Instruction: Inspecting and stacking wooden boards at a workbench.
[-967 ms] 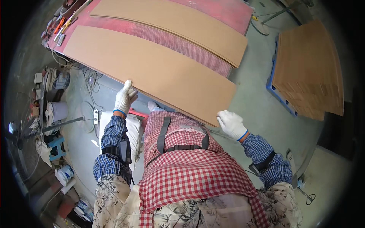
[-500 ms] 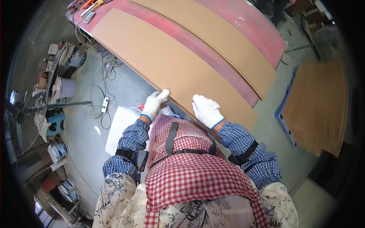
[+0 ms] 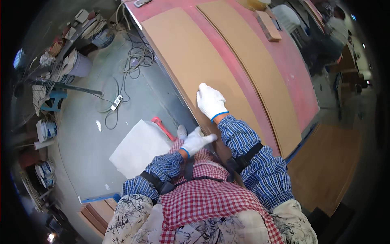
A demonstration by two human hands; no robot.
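Observation:
A long brown board (image 3: 195, 57) lies on the pink tabletop (image 3: 292, 69), its near edge along the table's edge. Over its surface is my right hand (image 3: 211, 101), in a white knit glove with a blue cuff. The fingers are curled together, and what they hold, if anything, is hidden. My left hand (image 3: 197, 141), gloved the same way, is below the near edge of the board, close to my apron. Its fingers reach to the right, thumb apart, with nothing visible in them. A second long brown board (image 3: 252, 61) lies parallel on the far side, across a pink strip.
At left on the floor are a white block-like thing (image 3: 142, 148), a red curved thing (image 3: 163, 128), a power strip (image 3: 116, 102) and tangled cables (image 3: 138, 57). Brown panels (image 3: 325, 162) are stacked at right. A wooden block (image 3: 268, 26) sits on the table; a person (image 3: 325, 44) is beyond.
My view has swung to the right. My left hand has come off the board's edge and dropped toward my apron. My right hand has moved farther in over the board.

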